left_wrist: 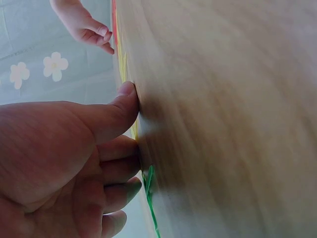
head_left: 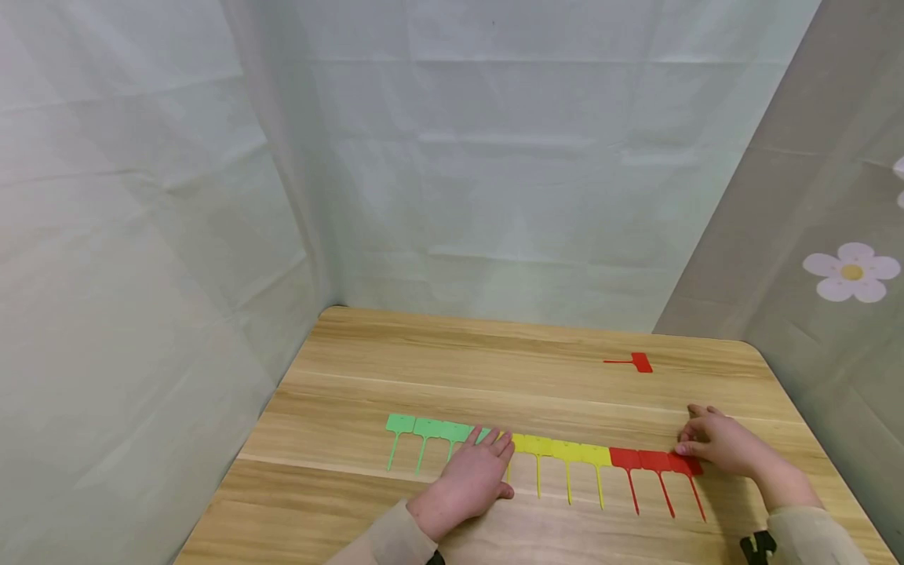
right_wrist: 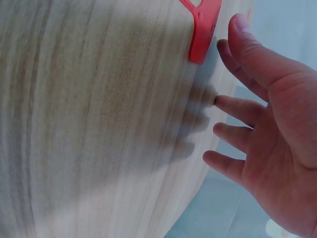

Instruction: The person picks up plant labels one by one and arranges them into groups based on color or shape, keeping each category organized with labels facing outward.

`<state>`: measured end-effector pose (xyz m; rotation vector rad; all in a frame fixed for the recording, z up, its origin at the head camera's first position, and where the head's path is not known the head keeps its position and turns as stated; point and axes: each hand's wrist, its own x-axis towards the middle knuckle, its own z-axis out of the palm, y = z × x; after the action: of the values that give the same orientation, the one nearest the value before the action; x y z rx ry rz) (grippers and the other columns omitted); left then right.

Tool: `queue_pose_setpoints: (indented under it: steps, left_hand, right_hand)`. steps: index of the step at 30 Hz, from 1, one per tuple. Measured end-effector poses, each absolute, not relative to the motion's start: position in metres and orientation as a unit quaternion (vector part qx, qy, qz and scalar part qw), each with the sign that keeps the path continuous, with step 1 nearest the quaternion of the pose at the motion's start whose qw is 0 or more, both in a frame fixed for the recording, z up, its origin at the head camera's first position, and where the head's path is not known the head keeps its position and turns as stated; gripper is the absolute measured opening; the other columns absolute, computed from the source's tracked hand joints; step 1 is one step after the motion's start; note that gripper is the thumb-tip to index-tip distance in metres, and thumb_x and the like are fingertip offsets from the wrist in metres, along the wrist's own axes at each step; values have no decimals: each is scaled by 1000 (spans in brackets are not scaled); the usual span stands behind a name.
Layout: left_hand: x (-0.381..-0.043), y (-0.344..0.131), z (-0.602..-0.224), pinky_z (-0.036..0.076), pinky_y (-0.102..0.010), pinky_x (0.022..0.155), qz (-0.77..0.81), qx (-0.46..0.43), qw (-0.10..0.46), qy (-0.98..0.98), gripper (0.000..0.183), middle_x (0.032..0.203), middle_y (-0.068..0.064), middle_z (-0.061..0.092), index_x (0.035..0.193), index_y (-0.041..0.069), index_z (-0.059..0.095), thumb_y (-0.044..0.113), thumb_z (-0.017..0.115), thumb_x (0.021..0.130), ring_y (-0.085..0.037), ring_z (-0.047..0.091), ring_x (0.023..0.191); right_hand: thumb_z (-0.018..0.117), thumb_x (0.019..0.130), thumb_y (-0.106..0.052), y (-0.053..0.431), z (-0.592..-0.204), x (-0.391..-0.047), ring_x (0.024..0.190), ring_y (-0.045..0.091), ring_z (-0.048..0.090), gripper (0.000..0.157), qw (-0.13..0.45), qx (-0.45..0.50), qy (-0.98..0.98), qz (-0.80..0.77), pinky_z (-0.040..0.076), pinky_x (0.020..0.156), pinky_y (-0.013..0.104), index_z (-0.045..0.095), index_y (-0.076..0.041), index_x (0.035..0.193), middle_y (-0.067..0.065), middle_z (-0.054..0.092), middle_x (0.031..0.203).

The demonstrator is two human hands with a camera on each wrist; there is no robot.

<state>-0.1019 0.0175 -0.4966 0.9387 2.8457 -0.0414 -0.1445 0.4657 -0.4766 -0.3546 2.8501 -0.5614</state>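
A row of flat plastic cable-tie tags, each a square head with a thin tail, lies across the table. Green tags (head_left: 401, 424) form the left end, yellow tags (head_left: 566, 450) the middle, and three red tags (head_left: 654, 461) the right end. My left hand (head_left: 472, 480) rests where green meets yellow, its fingers extended over the heads and hiding part of them. At the right end, my right hand (head_left: 730, 446) hovers by the last red tag (right_wrist: 203, 34), fingers spread and relaxed, nothing held in the right wrist view.
Another red tag (head_left: 641, 362) lies apart near the table's back edge, its tail pointing left. The wooden table (head_left: 339, 369) has pale cloth (head_left: 508, 196) hanging behind and to its left, and a flower-patterned cloth (head_left: 791, 259) on the right.
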Motion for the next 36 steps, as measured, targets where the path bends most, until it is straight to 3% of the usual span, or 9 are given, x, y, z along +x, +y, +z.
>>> queue_pose_setpoints:
  steps: [9, 12, 15, 19, 26, 36]
  left_hand:
    - [-102, 17, -495, 29, -43, 128, -17, 313, 70, 947, 74, 165, 1, 48, 156, 13, 57, 55, 70, 97, -18, 41, 154]
    - [-102, 17, -496, 30, -44, 128, -19, 313, 67, 947, 74, 164, 1, 48, 156, 13, 57, 55, 71, 97, -18, 42, 154]
    - [-102, 17, -497, 30, -43, 128, -18, 312, 67, 947, 75, 164, 1, 48, 156, 13, 57, 56, 71, 96, -18, 42, 154]
    - [-102, 17, -497, 29, -43, 128, -17, 311, 73, 947, 75, 165, 1, 48, 157, 14, 57, 56, 71, 96, -18, 41, 154]
    - [-102, 17, -499, 30, -43, 128, -23, 313, 73, 947, 74, 165, 1, 47, 157, 14, 56, 57, 69, 97, -18, 41, 154]
    - [-99, 19, -496, 30, -43, 128, -33, 311, 69, 947, 75, 165, 2, 47, 157, 15, 57, 58, 69, 97, -18, 41, 154]
  right_hand:
    - [81, 95, -36, 463, -470, -149, 133, 79, 29, 23, 122, -88, 971, -184, 30, 107, 85, 74, -14, 91, 52, 41, 146]
    - [80, 96, -37, 463, -469, -152, 132, 76, 37, 24, 124, -82, 973, -177, 35, 105, 83, 74, -14, 93, 50, 46, 143]
    - [79, 97, -38, 462, -466, -156, 112, 59, 59, 26, 127, -79, 973, -173, 50, 96, 70, 73, -13, 99, 37, 65, 123]
    - [79, 97, -35, 460, -463, -162, 94, 34, 60, 31, 120, -71, 974, -177, 53, 82, 54, 72, -8, 110, 14, 68, 105]
    - [75, 100, -36, 458, -461, -167, 105, 47, 62, 41, 118, -69, 975, -177, 51, 93, 71, 70, -1, 121, 28, 67, 114]
    - [73, 101, -30, 456, -456, -174, 107, 50, 63, 41, 102, -53, 981, -158, 52, 93, 71, 71, 3, 125, 36, 66, 122]
